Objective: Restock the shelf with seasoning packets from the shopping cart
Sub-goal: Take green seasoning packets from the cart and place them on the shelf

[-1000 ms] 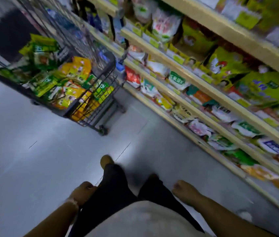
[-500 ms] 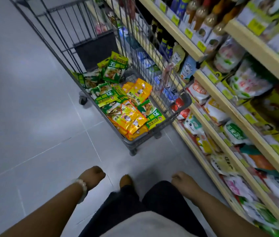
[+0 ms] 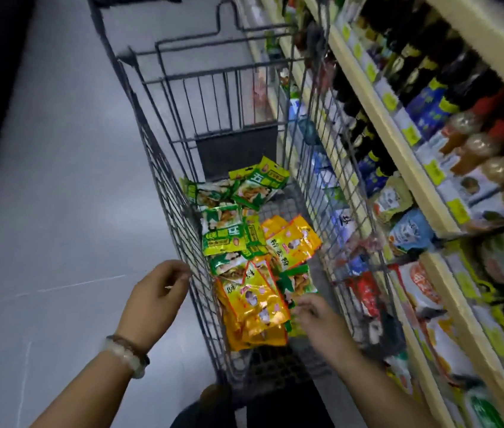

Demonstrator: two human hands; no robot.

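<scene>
A grey wire shopping cart [image 3: 164,168] stands in front of me, alongside the shelf [image 3: 399,146] on the right. Green seasoning packets [image 3: 229,233] and yellow seasoning packets [image 3: 256,307] lie piled in its basket. My right hand [image 3: 318,316] is inside the cart, with its fingertips at the edge of a green packet [image 3: 297,282] beside the yellow pile. No grip on it shows. My left hand [image 3: 155,298] hovers just outside the cart's left wall, fingers loosely curled and holding nothing. A bead bracelet sits on that wrist.
Dark sauce bottles [image 3: 429,72] fill the upper shelf. Bagged goods [image 3: 414,233] crowd the lower shelves close to the cart's right wall. Grey tiled floor [image 3: 59,211] stretches to the left. My legs are below the cart's near end.
I have closed in on the cart. Both hands rose from beside my legs: the right one reached into the basket, the left one came up to the cart's left wall.
</scene>
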